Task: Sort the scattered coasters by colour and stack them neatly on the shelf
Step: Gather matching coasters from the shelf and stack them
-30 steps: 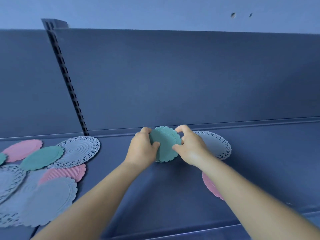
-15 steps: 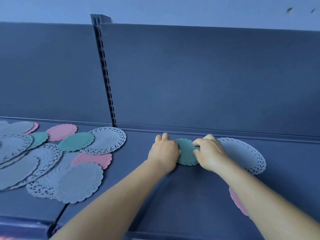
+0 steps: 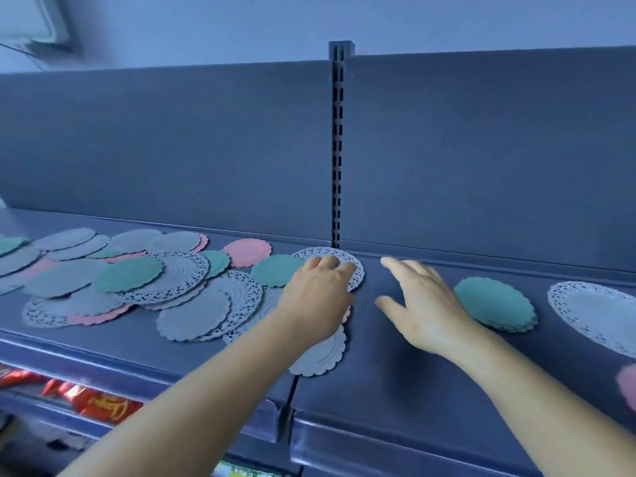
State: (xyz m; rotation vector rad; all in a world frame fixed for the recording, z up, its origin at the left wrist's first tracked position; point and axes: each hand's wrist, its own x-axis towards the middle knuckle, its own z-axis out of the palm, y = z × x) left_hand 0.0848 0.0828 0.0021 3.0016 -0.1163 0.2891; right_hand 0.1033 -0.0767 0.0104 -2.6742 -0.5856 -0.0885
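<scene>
A neat teal stack (image 3: pixel 497 302) lies on the right shelf section, with a white lace stack (image 3: pixel 597 313) further right and a pink coaster edge (image 3: pixel 628 385) at the frame's right border. Several scattered white, teal and pink coasters (image 3: pixel 165 284) cover the left section. My left hand (image 3: pixel 318 297) rests over a white lace coaster (image 3: pixel 356 266) beside a loose teal coaster (image 3: pixel 275 270), fingers spread, holding nothing I can see. My right hand (image 3: pixel 421 301) hovers open just left of the teal stack, apart from it.
A slotted upright post (image 3: pixel 338 149) divides the dark back panel. A seam (image 3: pixel 290 397) splits the shelf (image 3: pixel 395 383) between my arms. Red packaged goods (image 3: pixel 103 406) sit on the lower shelf at the bottom left.
Both hands have let go of the teal stack, which stays on the shelf. My left hand moved left onto the scattered coasters; my right hand opened. The view swung left.
</scene>
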